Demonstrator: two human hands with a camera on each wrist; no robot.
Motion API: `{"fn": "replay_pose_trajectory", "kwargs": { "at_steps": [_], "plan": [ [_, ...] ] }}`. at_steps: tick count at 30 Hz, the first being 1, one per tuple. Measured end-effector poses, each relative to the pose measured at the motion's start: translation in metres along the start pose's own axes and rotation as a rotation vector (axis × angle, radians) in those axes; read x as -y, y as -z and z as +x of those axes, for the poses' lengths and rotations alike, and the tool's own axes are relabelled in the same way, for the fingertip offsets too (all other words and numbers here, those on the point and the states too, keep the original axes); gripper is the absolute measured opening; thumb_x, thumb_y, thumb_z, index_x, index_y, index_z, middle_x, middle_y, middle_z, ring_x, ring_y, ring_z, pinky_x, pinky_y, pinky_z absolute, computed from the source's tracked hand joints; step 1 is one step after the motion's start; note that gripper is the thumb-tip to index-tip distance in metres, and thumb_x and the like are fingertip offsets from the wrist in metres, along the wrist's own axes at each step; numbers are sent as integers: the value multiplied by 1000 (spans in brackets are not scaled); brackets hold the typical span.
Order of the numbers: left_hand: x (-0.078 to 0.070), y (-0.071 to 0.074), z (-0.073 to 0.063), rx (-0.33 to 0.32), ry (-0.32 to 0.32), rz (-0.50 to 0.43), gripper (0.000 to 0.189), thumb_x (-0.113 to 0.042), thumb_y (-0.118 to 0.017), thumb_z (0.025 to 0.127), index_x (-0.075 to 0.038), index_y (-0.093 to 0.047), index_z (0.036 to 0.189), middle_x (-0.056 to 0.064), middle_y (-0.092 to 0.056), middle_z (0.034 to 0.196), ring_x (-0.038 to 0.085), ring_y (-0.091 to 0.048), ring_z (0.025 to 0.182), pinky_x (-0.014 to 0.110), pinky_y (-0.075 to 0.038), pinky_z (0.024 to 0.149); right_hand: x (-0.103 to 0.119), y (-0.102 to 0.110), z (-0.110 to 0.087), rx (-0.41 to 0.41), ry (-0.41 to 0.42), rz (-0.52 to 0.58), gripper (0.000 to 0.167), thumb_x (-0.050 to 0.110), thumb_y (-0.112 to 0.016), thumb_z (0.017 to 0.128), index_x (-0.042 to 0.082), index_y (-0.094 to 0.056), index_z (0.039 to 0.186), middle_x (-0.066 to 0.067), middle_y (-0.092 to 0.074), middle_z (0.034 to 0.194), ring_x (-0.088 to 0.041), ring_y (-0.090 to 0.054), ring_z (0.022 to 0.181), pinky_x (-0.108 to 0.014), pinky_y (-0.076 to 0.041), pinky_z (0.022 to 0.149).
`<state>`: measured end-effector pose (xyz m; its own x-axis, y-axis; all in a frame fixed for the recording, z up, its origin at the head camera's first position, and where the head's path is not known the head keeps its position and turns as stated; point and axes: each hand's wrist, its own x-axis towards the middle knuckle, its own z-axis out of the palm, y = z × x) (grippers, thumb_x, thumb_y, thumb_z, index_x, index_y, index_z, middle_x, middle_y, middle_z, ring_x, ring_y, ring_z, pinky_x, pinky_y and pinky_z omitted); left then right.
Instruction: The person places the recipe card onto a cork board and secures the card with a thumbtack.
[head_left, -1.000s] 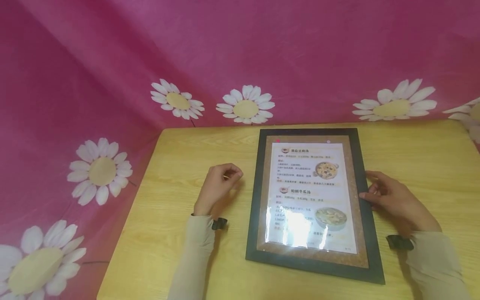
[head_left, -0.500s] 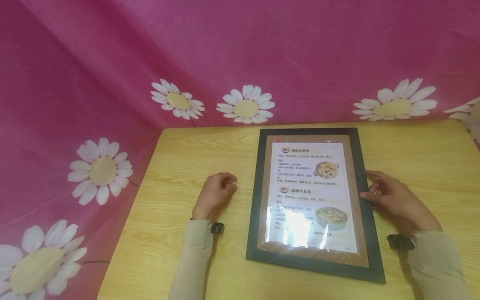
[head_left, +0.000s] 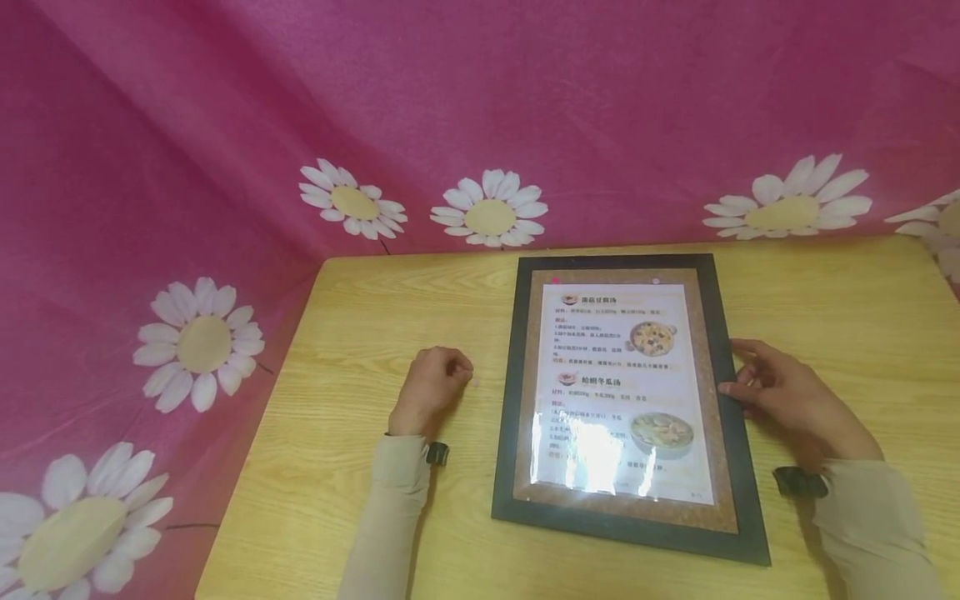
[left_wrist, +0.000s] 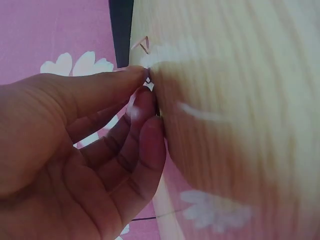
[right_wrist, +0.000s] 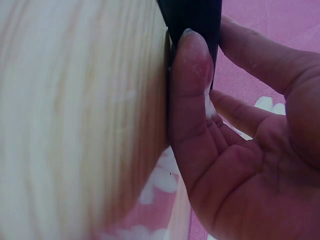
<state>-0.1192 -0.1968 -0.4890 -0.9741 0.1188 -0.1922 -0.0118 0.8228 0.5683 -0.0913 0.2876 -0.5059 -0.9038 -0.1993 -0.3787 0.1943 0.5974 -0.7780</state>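
Note:
A dark-framed corkboard (head_left: pixel 722 492) lies flat on the table, and two printed recipes on one shiny sheet (head_left: pixel 607 333) cover most of it. My right hand (head_left: pixel 798 400) holds its right edge, with the thumb on top of the rim. In the right wrist view, the dark frame (right_wrist: pixel 197 15) comes between thumb and fingertips. My left hand (head_left: pixel 431 387) rests left of the board with fingers curled. Its thumb and index tips nearly meet on the table beside a tiny pale thing (head_left: pixel 476 382). Whether they pinch anything is unclear.
A red pin (head_left: pixel 555 281) and a whitish pin (head_left: pixel 656 281) sit at the sheet's top corners. The wooden table (head_left: pixel 375 317) meets a pink cloth (head_left: pixel 600 100) printed with daisies at its back and left. Black straps (head_left: pixel 798 482) circle both wrists.
Over the last second my left hand has come down and slightly toward me, and its fingers have curled in closer. The tiny pale thing now shows at its fingertips. My right hand and the board stay put.

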Motion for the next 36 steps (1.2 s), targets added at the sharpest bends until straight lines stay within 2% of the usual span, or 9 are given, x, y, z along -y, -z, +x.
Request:
{"fn": "replay_pose_trajectory", "kwargs": {
  "at_steps": [4,9,12,18,27,32,36],
  "plan": [
    [1,1,-1,4,-3,8,14,-3,-65,96,-6,-78,93,5,-72,87,16,-54,72,26,-43,63,0,0,0,1,2,-6,82,19,-71,100,-1,-22,163,-13,-58,108,-7,-55,84,-25,-57,69],
    [0,5,-6,-2,0,4,12,-6,-67,98,-7,-78,93,4,-74,91,17,-58,78,27,-49,71,2,0,0,-2,20,-42,82,20,-72,99,-3,-24,162,-16,-59,107,-6,-56,82,-25,-57,68],
    [-4,8,-10,-13,0,-44,13,-6,-66,98,-8,-78,94,3,-75,92,16,-60,81,29,-52,76,3,0,0,-1,20,-27,83,19,-72,99,-4,-23,162,-15,-59,107,-6,-56,82,-25,-58,68],
    [-19,11,-22,1,-62,-162,11,-7,-68,99,-8,-79,97,3,-76,94,15,-64,84,33,-56,81,2,0,-1,-2,22,-18,82,17,-72,99,-5,-23,161,-16,-59,106,-5,-56,81,-25,-58,68],
    [-45,7,-33,95,-163,-177,9,-5,-72,96,-8,-80,96,1,-79,96,13,-67,92,36,-57,89,2,0,-1,7,15,-19,82,19,-71,100,-4,-22,162,-14,-58,106,-5,-56,82,-24,-58,69],
    [-55,3,-40,188,-167,-187,12,0,-72,94,-8,-81,95,-2,-78,92,10,-66,86,29,-57,83,3,1,-1,22,5,-8,83,20,-70,100,-5,-20,162,-12,-57,106,-3,-56,83,-23,-58,71],
    [-62,0,-42,274,-181,-192,8,-2,-74,94,-7,-80,95,1,-78,90,10,-66,79,24,-57,75,3,2,-1,17,16,-13,83,19,-70,100,-6,-20,162,-12,-60,105,-4,-57,82,-24,-58,70]
  ]
}}
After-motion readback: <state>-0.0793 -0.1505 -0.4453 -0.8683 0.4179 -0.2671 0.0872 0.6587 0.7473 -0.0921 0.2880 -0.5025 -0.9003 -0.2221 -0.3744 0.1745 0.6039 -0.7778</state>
